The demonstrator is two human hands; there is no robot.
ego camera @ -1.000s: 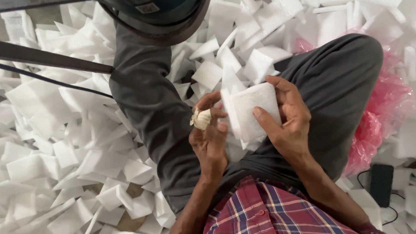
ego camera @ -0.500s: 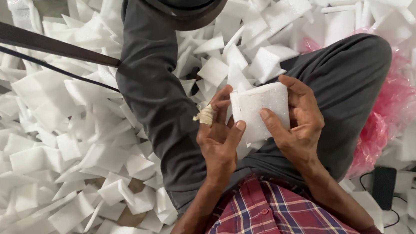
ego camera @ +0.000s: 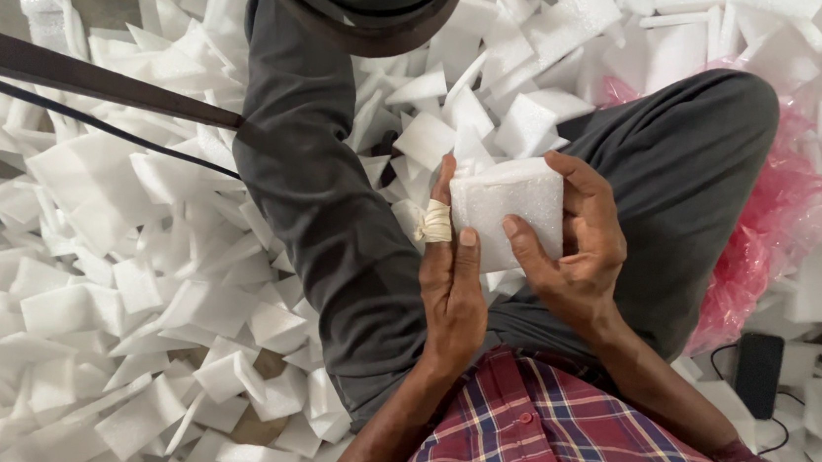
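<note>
- Both hands share the grip on one white foam block (ego camera: pixel 508 208), held upright above the person's lap in the head view.
- Right hand (ego camera: pixel 571 247) is closed on the block: thumb pressed on its front face, fingers wrapped round its right edge.
- Left hand (ego camera: pixel 450 277) lies flat against the block's left edge, fingers straight and pointing up; one finger carries a pale wrap of tape (ego camera: pixel 434 223).
- Block is roughly square with rounded corners, plain white, with no label showing.
- Grey trousers (ego camera: pixel 331 218) cover both legs, one stretched up the frame, the other bent to the right.
- Red and blue checked shirt (ego camera: pixel 537 428) fills the bottom edge.
- White foam pieces (ego camera: pixel 119 286), flat and mostly rectangular, are heaped over the floor on all sides.
- Pink plastic bag (ego camera: pixel 769 249), crumpled and see-through, lies just beside the right knee.
- Small black device (ego camera: pixel 759 374) with a cable sits near the bag at lower right.
- Dark round machine part (ego camera: pixel 372 6) hangs at the top edge, with a dark strap (ego camera: pixel 71 77) running off to the left.
</note>
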